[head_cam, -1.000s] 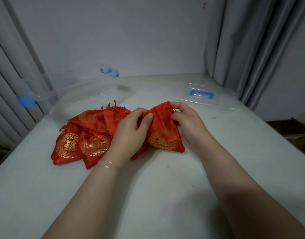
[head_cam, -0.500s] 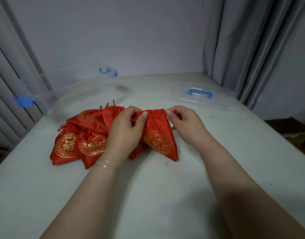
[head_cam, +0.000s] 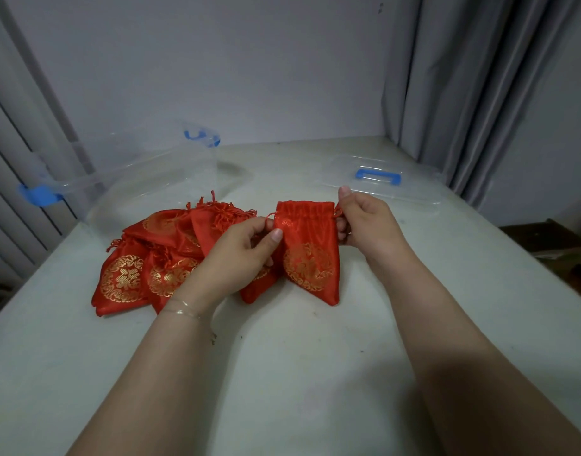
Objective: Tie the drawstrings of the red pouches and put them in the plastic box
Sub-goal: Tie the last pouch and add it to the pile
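Note:
A red pouch [head_cam: 310,255] with a gold round emblem hangs upright between my hands, its bottom on the table. My left hand [head_cam: 240,255] pinches the drawstring at the pouch's left top corner. At the right top corner, my right hand [head_cam: 364,222] pinches the other drawstring end, index finger raised. Several more red pouches [head_cam: 144,271] lie heaped to the left, partly under my left hand. The clear plastic box [head_cam: 128,185] with blue latches stands open behind the heap.
The box's clear lid [head_cam: 381,182] with a blue handle lies flat at the back right. The white table [head_cam: 299,357] meets a wall at the back. Grey curtains hang at both sides. A dark object sits off the table's right edge.
The pouch went from crumpled to spread out and upright. My hands moved apart to its two top corners, each now pinching a drawstring end.

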### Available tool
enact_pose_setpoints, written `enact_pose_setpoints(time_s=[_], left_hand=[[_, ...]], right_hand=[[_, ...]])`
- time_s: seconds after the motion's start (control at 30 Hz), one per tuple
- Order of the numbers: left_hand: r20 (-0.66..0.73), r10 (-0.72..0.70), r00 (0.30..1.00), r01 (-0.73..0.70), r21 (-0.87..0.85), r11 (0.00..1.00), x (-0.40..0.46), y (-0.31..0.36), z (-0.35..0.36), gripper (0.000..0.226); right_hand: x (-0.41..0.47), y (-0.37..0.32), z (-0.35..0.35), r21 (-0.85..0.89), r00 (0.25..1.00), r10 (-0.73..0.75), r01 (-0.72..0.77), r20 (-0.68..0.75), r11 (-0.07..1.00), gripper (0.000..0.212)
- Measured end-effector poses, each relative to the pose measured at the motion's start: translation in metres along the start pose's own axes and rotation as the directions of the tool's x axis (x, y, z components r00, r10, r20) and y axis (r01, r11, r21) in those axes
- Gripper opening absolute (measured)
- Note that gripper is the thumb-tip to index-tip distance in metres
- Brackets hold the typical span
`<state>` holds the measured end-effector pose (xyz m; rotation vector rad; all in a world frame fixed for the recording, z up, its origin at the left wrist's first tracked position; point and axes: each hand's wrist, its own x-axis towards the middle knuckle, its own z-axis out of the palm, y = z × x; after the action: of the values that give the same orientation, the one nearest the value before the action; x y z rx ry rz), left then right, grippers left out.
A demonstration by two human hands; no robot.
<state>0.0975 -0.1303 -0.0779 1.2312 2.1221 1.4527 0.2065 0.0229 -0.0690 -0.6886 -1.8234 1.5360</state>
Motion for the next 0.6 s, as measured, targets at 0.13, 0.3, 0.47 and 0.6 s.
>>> enact_pose_setpoints(time_s=[0.13, 0.3, 0.47, 0.6], left_hand=[[-0.072, 0.020, 0.997, -0.023, -0.038, 0.999, -0.0005, 0.0003, -0.0018, 0.017], [-0.169, 0.034, 0.985, -0.045, -0.061, 0.997, 0.0030, -0.0018, -0.0033, 0.029], [-0.259, 0.033, 0.965, -0.072, -0.142, 0.987, 0.0036, -0.0019, -0.0041, 0.028], [-0.306, -0.023, 0.952, -0.043, -0.206, 0.978, 0.0079, -0.0036, -0.0040, 0.025]], right_hand=[[-0.0007, -0.0034, 0.0013, 0.136, 0.998, 0.070, -0.069, 0.000, 0.988, 0.039], [-0.0007, -0.0054, 0.0021, 0.319, 0.989, 0.147, -0.143, 0.011, 0.937, 0.039], [-0.0024, -0.0083, 0.0016, 0.327, 0.985, 0.172, -0.174, 0.035, 0.929, 0.040], [-0.0030, -0.0077, 0.0011, 0.324, 0.981, 0.183, -0.192, 0.058, 0.926, 0.040]])
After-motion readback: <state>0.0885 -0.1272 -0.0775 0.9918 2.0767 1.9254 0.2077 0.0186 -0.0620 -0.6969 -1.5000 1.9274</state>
